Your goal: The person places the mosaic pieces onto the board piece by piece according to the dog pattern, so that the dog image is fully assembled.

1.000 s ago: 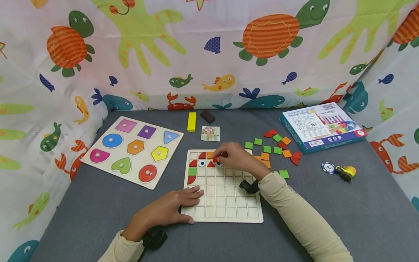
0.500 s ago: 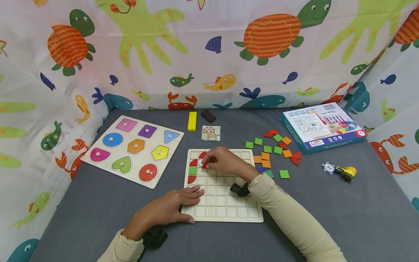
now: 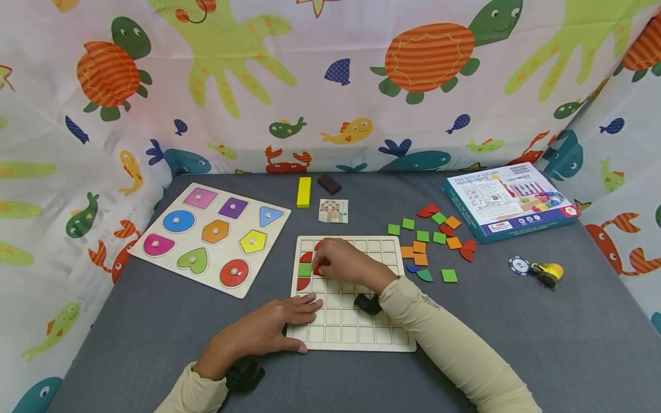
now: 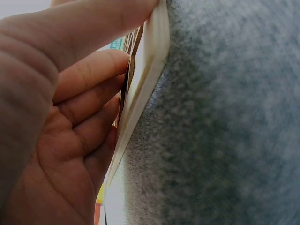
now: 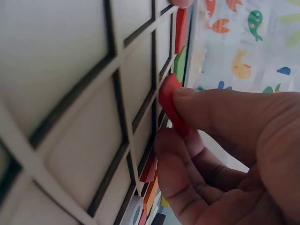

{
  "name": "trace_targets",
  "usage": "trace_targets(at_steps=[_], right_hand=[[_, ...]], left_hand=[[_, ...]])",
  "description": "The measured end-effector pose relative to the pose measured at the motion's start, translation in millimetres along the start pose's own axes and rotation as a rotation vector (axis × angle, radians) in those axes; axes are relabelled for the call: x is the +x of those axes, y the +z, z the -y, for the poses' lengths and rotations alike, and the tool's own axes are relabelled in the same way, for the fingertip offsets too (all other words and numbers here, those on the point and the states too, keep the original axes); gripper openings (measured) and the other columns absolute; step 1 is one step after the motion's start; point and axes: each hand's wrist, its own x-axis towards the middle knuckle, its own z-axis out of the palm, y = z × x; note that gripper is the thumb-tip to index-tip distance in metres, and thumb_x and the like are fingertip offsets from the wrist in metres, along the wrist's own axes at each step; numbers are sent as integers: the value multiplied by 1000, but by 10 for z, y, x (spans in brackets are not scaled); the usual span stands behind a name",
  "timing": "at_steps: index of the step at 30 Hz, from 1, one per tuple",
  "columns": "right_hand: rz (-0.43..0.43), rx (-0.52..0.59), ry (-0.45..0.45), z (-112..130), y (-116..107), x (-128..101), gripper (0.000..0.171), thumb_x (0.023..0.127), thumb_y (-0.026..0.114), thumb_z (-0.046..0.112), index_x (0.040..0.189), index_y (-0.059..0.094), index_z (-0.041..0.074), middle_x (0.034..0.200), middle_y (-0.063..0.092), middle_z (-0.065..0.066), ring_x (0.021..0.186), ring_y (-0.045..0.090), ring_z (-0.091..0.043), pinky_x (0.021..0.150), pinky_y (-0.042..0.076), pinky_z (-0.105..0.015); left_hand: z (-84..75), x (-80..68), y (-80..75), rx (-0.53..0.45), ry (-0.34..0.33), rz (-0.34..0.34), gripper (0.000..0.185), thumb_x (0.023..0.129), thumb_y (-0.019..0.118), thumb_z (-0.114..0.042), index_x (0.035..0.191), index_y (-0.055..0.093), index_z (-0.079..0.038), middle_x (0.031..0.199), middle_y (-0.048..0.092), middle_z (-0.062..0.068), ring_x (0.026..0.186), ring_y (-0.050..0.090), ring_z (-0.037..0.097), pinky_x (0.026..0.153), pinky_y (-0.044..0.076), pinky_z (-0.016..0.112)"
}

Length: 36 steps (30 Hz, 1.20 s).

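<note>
A wooden grid board (image 3: pixel 356 334) lies in front of me, its upper-left cells holding red pieces and a green square (image 3: pixel 304 269). My right hand (image 3: pixel 347 265) reaches over those cells and pinches a red tile (image 5: pixel 169 96) between thumb and fingers; the right wrist view has the tile tilted against the grid. The hand covers several upper cells in the head view. My left hand (image 3: pixel 268 325) rests on the board's lower-left edge, fingers extended over the cells, thumb at the near corner. In the left wrist view the thumb touches the board's rim (image 4: pixel 157 42).
Loose green, orange (image 3: pixel 420 260), red and blue tiles lie right of the board. A patterned card (image 3: pixel 333 210), a yellow block (image 3: pixel 303 192) and a dark block (image 3: pixel 329 184) sit beyond it. A shape puzzle (image 3: pixel 206 198) is at left, a box (image 3: pixel 511 201) at right.
My right hand has moved left across the board with the red tile, from the upper middle cells to beside the green square. The left hand has stayed in place.
</note>
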Motion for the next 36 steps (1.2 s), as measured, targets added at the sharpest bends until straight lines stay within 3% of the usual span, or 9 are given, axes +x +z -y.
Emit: trace_targets(at_steps=[7,18,25,36], right_hand=[[17,-44,3,32,-17,-13,14,87,69,1,97,76,6,98,67,-2,94,59,-18,87,48,-32],[-19,23,3,-37,-46,-68,17,88,66,1,101,75,6,99,66,-2,90,59,-15,81,50,-29],[-91,71,112,-223,-204,-252,18,91,65,4,105,75,6,97,66,-2,87,59,-15,75,50,-30],[-180,89,271,-658,-603,-610,20,94,63,8,112,71,2,104,65,-8,92,58,-23,79,51,-40]], left_hand=[[4,16,5,1,-7,3,66,84,77,-34,141,53,-11,150,40,-5,142,27,16,108,34,43],[7,14,6,3,-6,2,66,84,76,-36,141,53,-11,151,39,-5,142,27,16,108,34,44],[13,9,26,1,-15,2,67,85,75,-38,141,52,-12,151,39,-6,143,26,16,108,34,45],[5,5,31,-3,-23,0,68,84,76,-37,142,51,-12,151,39,-6,143,26,17,108,35,44]])
